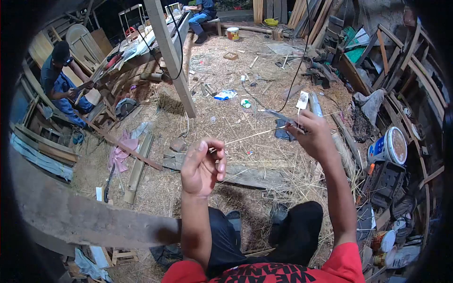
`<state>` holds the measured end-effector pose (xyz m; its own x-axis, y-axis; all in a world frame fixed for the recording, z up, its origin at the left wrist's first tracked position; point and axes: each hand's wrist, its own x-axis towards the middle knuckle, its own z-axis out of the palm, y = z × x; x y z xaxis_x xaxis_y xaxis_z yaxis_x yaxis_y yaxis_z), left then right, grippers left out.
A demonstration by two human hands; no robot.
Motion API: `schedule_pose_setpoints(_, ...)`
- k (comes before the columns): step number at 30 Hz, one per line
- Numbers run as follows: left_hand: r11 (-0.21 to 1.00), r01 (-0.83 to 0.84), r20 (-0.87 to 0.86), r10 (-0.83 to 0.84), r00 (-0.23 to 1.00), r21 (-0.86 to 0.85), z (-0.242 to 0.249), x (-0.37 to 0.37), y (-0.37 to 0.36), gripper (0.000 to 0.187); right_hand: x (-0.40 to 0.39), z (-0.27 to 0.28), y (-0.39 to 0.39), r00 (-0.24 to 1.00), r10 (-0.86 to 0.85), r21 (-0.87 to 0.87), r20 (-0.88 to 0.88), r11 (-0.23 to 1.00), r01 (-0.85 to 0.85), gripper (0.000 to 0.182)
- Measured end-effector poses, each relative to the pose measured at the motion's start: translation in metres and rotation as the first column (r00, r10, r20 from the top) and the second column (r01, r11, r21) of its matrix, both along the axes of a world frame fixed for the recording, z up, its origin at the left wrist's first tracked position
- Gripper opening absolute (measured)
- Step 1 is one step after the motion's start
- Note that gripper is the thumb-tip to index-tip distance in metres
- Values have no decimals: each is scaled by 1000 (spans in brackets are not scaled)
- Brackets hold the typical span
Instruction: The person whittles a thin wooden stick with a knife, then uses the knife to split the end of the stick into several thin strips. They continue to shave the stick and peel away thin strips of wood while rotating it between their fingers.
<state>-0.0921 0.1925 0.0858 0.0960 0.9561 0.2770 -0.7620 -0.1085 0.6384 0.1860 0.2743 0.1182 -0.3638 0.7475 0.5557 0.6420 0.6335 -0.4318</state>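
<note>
My right hand (312, 134) is closed around a knife (279, 116), whose blade points left and away from me. A thin pale strip (252, 137), like split bamboo or wood, runs between my hands and meets the knife near my right fingers. At the strip's left end is my left hand (203, 167), palm toward me, its fingers curled around the strip; the exact pinch is partly hidden. Shavings and loose thin strips (302, 172) lie on the ground below, in front of my knees.
A wooden post (170, 56) stands ahead, and a thick beam (94, 214) crosses at lower left. At right are a white bucket (395, 146) and a black toolbox (383, 181). One person (63, 80) works at left; another (203, 16) sits at the back.
</note>
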Motion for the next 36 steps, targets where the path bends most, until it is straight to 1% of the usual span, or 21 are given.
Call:
schedule_pose_setpoints(2,998,-56,-26,57,998,35,5,6,-15,30,10,1,-3,999,0,49,36,999,-1,16)
schedule_pose_setpoints(4,961,-272,-241,275,931,48,12,13,-23,23,15,4,-12,1000,-3,42,19,999,2,16)
schedule_pose_setpoints(6,862,-493,-411,493,767,115,19,20,-28,20,20,7,-20,1000,0,63,23,998,-1,15)
schedule_pose_setpoints(7,781,-596,-490,599,633,186,24,24,-29,20,21,9,-24,1000,1,73,24,997,-3,15)
schedule_pose_setpoints(10,692,-676,-570,671,473,253,18,14,-37,17,26,17,-36,997,-28,60,68,998,24,14)
schedule_pose_setpoints(11,671,-689,-582,686,436,275,9,3,-38,31,28,18,-39,996,-22,83,84,996,15,15)
schedule_pose_setpoints(12,697,-667,-552,676,488,263,13,-3,-42,35,29,18,-41,995,-20,106,102,994,9,15)
schedule_pose_setpoints(14,752,-617,-488,639,595,234,24,-11,-51,44,32,22,-49,991,-2,143,131,990,-17,16)
schedule_pose_setpoints(15,826,-527,-571,534,623,199,32,-14,-55,49,31,24,-52,990,20,156,141,987,-43,16)
schedule_pose_setpoints(18,968,-230,-683,236,691,102,43,6,-59,43,34,28,-64,975,85,153,204,981,-118,16)
schedule_pose_setpoints(19,1000,-13,-647,-4,762,-22,43,10,-61,42,35,28,-68,968,106,143,227,980,-141,17)
schedule_pose_setpoints(20,979,137,-589,-201,783,-152,36,21,-63,41,37,27,-72,960,126,131,251,978,-163,19)
schedule_pose_setpoints(22,878,278,-426,-439,791,-388,27,44,-79,41,45,15,-73,941,130,112,312,979,-172,20)
schedule_pose_setpoints(23,842,384,-286,-502,816,-380,18,49,-83,41,50,9,-73,931,128,104,341,979,-173,21)
schedule_pose_setpoints(25,754,576,5,-605,796,-317,-9,57,-86,42,52,3,-76,927,117,59,356,987,-147,20)
schedule_pose_setpoints(26,759,574,73,-583,809,-306,-20,62,-87,42,51,1,-76,925,113,42,364,990,-138,19)
schedule_pose_setpoints(27,767,570,140,-555,820,-295,-28,69,-87,41,48,-1,-75,954,133,11,267,990,-141,17)
schedule_pose_setpoints(29,753,587,280,-520,807,-297,-36,79,-82,40,51,-10,-57,962,171,-4,214,985,-174,19)
schedule_pose_setpoints(32,755,490,173,-464,869,-436,-32,87,-71,40,53,-21,-35,960,201,-20,197,979,-201,18)
schedule_pose_setpoints(33,764,500,147,-486,862,-408,-37,87,-65,39,52,-25,-28,957,210,-28,200,978,-208,17)
schedule_pose_setpoints(36,782,265,-236,-460,856,-564,-60,86,-45,37,51,-55,-12,950,231,-120,209,970,-209,17)
